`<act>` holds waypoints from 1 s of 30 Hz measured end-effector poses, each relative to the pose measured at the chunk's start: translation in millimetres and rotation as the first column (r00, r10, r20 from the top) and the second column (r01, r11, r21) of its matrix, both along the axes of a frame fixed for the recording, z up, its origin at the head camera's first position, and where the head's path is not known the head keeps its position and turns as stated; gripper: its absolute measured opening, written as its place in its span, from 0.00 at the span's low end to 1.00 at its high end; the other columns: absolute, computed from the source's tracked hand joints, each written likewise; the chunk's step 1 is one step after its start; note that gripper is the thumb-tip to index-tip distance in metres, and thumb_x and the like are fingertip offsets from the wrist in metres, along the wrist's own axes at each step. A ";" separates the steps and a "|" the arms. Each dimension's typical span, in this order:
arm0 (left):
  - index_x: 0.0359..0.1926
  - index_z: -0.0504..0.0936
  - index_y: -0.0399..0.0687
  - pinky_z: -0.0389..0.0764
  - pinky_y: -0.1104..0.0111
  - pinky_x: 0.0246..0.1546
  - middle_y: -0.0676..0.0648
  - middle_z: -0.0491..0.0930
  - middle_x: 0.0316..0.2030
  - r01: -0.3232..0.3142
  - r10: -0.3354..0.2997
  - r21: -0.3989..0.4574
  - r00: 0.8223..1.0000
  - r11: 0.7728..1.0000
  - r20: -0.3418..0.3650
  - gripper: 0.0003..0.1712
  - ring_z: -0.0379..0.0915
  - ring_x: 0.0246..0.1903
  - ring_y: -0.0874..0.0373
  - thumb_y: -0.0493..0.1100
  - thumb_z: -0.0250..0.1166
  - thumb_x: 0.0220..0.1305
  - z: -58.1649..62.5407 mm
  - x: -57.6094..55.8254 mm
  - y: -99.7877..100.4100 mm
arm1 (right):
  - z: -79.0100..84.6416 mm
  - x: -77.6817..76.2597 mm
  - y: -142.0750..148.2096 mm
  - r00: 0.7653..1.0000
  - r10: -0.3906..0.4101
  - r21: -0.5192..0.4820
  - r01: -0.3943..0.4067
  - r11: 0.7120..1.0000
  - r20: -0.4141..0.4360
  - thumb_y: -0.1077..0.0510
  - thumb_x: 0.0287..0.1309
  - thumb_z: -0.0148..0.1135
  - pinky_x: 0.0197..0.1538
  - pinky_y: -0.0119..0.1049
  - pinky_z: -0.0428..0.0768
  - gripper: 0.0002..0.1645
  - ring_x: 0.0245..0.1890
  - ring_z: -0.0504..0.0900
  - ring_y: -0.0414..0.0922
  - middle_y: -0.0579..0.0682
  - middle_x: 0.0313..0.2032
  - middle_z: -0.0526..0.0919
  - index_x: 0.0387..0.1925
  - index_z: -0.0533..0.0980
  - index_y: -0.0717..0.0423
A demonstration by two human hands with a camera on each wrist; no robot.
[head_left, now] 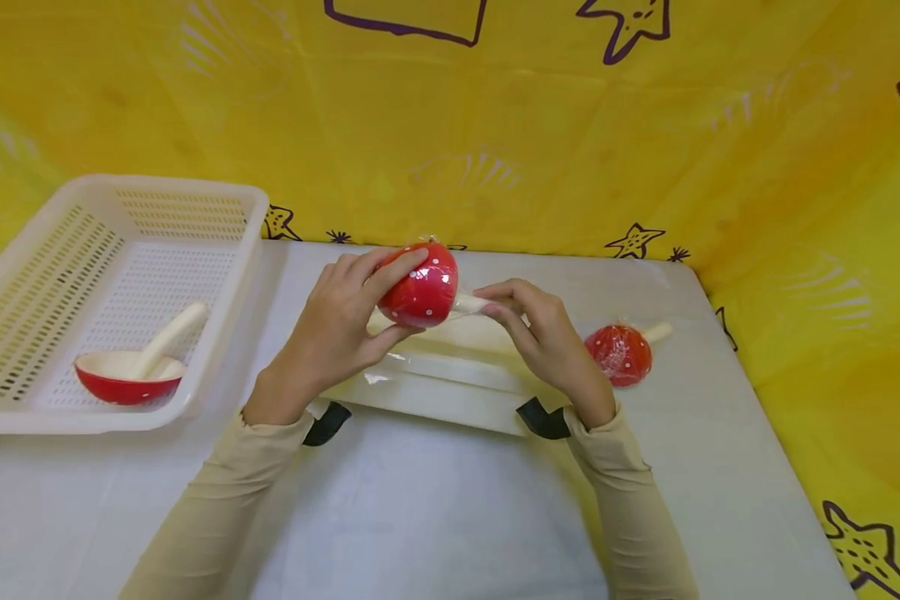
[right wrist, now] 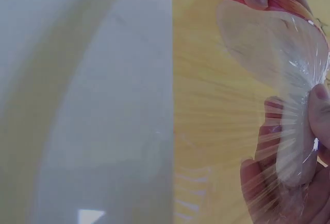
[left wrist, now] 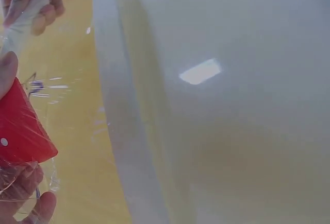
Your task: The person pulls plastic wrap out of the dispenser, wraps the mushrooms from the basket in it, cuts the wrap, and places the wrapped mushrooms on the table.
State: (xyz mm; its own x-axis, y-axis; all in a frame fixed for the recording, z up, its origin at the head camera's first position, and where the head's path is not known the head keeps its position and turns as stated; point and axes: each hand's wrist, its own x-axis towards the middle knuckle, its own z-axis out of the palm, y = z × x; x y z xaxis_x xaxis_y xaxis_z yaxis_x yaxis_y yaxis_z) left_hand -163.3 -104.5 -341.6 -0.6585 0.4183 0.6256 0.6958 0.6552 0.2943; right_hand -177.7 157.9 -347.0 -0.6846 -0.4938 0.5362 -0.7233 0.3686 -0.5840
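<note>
Both hands hold a red ladle with white dots and a white handle, raised over the table's middle. My left hand grips the red bowl, fingers on top and thumb underneath. With thumb and fingers, my right hand pinches the handle. Clear plastic film covers the bowl's open side and is gathered in creases round the handle in the right wrist view. The left wrist view shows the bowl's red outside under shiny, wrinkled film. Below the hands lies a long white object, partly covered by them.
At left stands a white perforated basket with another red and white ladle in it. A film-wrapped red ladle lies on the table to the right. Yellow patterned cloth hangs behind and at the right.
</note>
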 end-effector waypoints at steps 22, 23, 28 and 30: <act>0.70 0.66 0.54 0.75 0.51 0.50 0.39 0.74 0.61 -0.021 0.021 -0.001 0.998 1.000 -0.053 0.48 0.71 0.50 0.41 0.46 0.79 0.49 18.8 -29.8 -4.3 | 13.9 -28.9 -9.4 0.993 -0.052 -0.030 0.049 0.998 -0.103 0.66 0.59 0.63 0.47 0.45 0.85 0.15 0.42 0.87 0.54 0.63 0.44 0.86 0.46 0.76 0.72; 0.70 0.66 0.54 0.75 0.51 0.50 0.39 0.74 0.61 -0.020 0.020 -0.002 0.999 1.000 -0.049 0.48 0.71 0.50 0.41 0.46 0.79 0.49 19.8 -30.6 -4.4 | 14.3 -29.6 -9.3 0.994 -0.051 -0.033 0.048 0.998 -0.098 0.67 0.59 0.63 0.47 0.45 0.85 0.15 0.42 0.87 0.54 0.63 0.44 0.86 0.46 0.76 0.72; 0.71 0.65 0.55 0.74 0.51 0.51 0.40 0.74 0.61 -0.020 0.020 -0.005 0.999 1.000 -0.031 0.49 0.71 0.51 0.42 0.47 0.79 0.49 24.9 -30.9 -4.9 | 18.7 -30.4 -8.9 0.995 -0.042 -0.040 0.038 0.998 -0.089 0.68 0.59 0.62 0.47 0.46 0.85 0.15 0.42 0.87 0.54 0.64 0.45 0.86 0.47 0.76 0.72; 0.71 0.65 0.54 0.74 0.51 0.51 0.40 0.74 0.60 -0.017 0.017 -0.003 0.999 1.000 -0.032 0.50 0.71 0.51 0.43 0.48 0.79 0.49 27.3 -29.5 -5.1 | 21.3 -30.0 -8.9 0.995 -0.038 -0.043 0.034 0.998 -0.096 0.68 0.59 0.62 0.47 0.45 0.85 0.15 0.42 0.87 0.54 0.64 0.44 0.86 0.47 0.76 0.73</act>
State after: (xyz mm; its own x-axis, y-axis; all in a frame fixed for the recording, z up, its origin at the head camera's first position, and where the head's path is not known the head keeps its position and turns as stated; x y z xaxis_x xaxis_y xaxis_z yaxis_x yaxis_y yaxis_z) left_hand -192.8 -109.6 -314.4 -0.6453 0.4090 0.6452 0.6934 0.6682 0.2698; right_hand -207.8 149.0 -325.7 -0.6454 -0.4459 0.6201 -0.7638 0.3725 -0.5271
